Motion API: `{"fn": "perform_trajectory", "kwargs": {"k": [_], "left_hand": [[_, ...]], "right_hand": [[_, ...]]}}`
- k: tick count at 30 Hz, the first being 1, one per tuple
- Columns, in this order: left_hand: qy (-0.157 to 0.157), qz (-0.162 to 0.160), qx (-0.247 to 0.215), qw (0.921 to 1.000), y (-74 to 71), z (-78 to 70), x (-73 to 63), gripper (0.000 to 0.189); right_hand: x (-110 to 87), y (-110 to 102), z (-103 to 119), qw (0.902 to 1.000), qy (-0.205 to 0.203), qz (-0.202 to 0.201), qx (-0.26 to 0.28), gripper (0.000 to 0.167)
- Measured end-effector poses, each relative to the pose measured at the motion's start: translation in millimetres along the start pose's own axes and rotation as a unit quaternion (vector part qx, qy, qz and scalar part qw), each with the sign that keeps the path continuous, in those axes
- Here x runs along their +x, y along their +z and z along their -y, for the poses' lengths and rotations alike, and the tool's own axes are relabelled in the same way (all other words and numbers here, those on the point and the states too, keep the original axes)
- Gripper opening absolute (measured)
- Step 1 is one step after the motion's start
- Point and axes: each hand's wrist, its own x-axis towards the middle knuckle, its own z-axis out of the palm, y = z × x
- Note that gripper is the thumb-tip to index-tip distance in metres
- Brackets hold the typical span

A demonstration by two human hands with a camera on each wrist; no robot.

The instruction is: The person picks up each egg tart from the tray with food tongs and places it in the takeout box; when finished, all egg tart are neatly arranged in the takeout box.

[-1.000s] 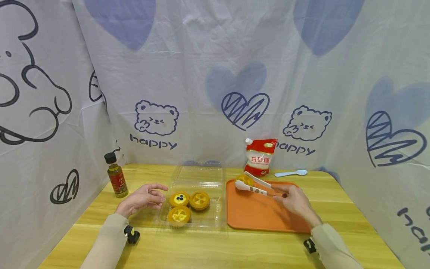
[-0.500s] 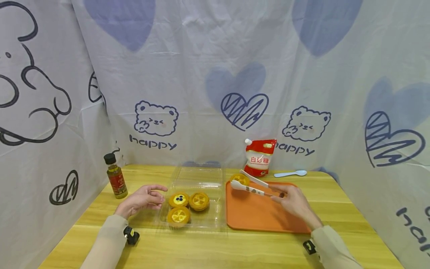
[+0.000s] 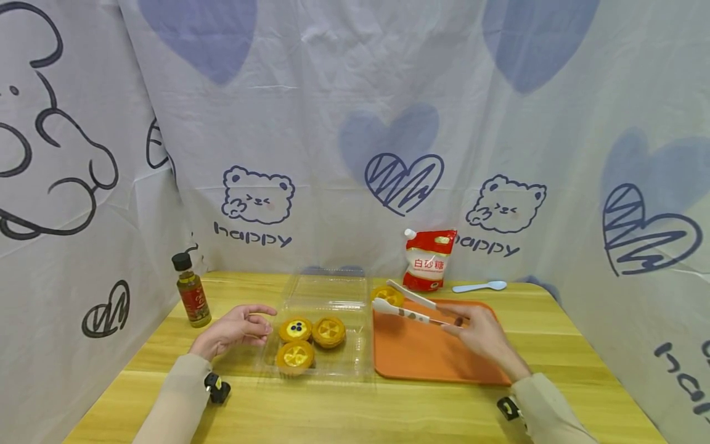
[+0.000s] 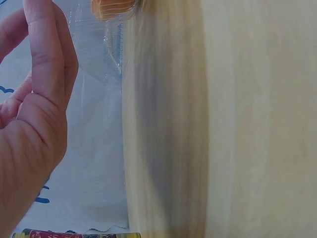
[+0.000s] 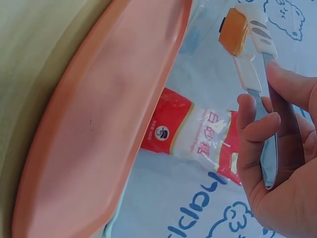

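My right hand [image 3: 481,333] grips a pair of tongs [image 5: 267,49] with white tips and metal arms. Between the tips an egg tart [image 5: 234,32] is pinched, raised above the tray's far left corner in the head view. My left hand [image 3: 240,327] holds nothing; its loosely bent fingers are right beside the left wall of a clear plastic box [image 3: 357,351]. In that box sit three tarts: one topped with dark berries [image 3: 296,329], one with yellow pieces at the right [image 3: 329,332] and another at the front [image 3: 295,356]. The box's lid [image 3: 331,290] stands open at the back.
An orange tray [image 3: 432,367] lies right of the box. Behind it stand a red and white sugar pouch [image 3: 428,262] and a pale blue spoon [image 3: 480,287]. An oil bottle [image 3: 194,296] with a black cap is at the far left. Printed cloth hangs around the table.
My right hand has moved left with the tongs, carrying the pinched tart from over the tray toward the box. The left hand has stayed in place.
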Motion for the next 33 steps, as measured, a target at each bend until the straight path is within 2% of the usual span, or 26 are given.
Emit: {"fn": "perform_trajectory", "kwargs": {"k": [6, 14, 20, 25, 33], "left_hand": [[-0.002, -0.001, -0.001, 1.0000, 0.0, -0.5, 0.1, 0.063], [0.000, 0.002, 0.003, 1.0000, 0.1, -0.7, -0.8, 0.061], [0.002, 0.003, 0.003, 1.0000, 0.0, -0.1, -0.3, 0.060], [0.001, 0.001, 0.000, 1.0000, 0.9, -1.5, -0.8, 0.060], [-0.005, -0.011, 0.001, 0.9999, 2.5, -2.8, -2.1, 0.059]], "right_hand": [[-0.6, 1.2, 5.1, 0.9999, -0.014, -0.008, -0.005, 0.040], [-1.1, 0.6, 13.3, 0.9996, -0.024, 0.005, 0.010, 0.040], [-0.9, 0.9, 15.1, 0.9983, -0.021, 0.037, 0.039, 0.039], [1.5, 2.0, 15.9, 0.9960, -0.040, 0.069, 0.041, 0.038], [9.8, 5.5, 20.7, 0.9840, -0.069, 0.151, 0.064, 0.038]]}}
